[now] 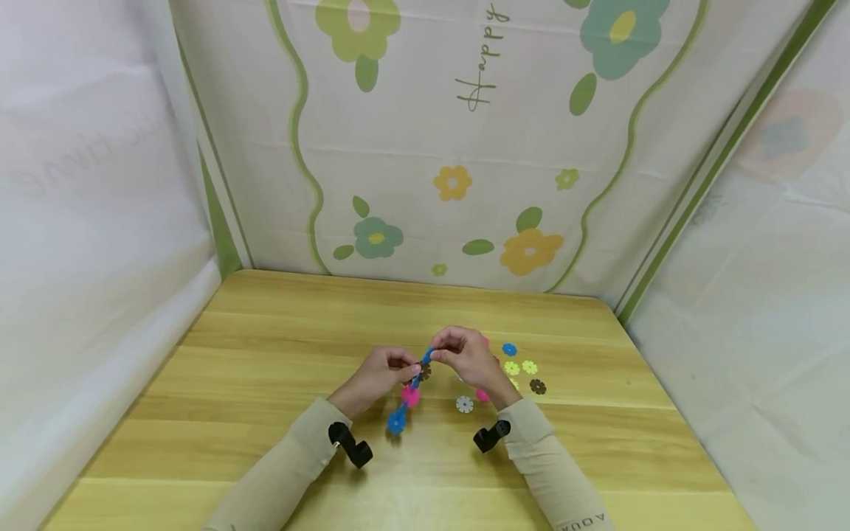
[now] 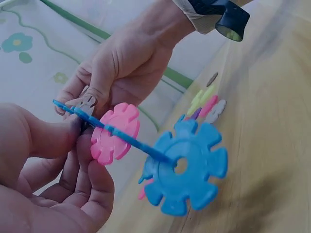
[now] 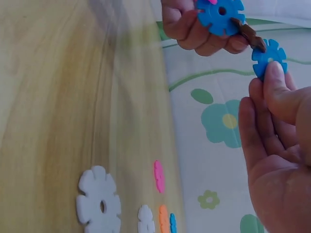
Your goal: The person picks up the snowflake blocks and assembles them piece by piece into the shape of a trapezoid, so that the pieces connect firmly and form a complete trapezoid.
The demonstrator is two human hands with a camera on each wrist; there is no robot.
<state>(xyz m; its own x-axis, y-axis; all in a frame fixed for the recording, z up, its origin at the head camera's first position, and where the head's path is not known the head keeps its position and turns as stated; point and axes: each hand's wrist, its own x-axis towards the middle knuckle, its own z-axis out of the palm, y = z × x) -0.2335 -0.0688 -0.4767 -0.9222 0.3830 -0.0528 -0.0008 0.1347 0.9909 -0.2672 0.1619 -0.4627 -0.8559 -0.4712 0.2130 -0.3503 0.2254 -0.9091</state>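
A chain of slotted flower-shaped plastic discs slants between the two hands, above the table. My left hand (image 1: 381, 377) pinches it near its middle, close to a brown disc (image 3: 250, 36). At the upper end, the thumb and fingers of my right hand (image 1: 470, 359) pinch a blue disc (image 3: 262, 57), which meets the brown one at its edge. Below the left hand hang a pink disc (image 2: 116, 133) and, at the lower end, a large-looking blue disc (image 2: 206, 162) facing the left wrist camera. The left fingers partly hide the joints between them.
Loose discs lie on the wooden table (image 1: 265, 398) around and beyond the right forearm: a white one (image 1: 464, 404), a brown one (image 1: 538, 386), a blue one (image 1: 509, 349), several yellow ones (image 1: 529, 366) and pink ones (image 1: 482, 396). A flower-printed cloth wall (image 1: 412, 140) rises behind the table.
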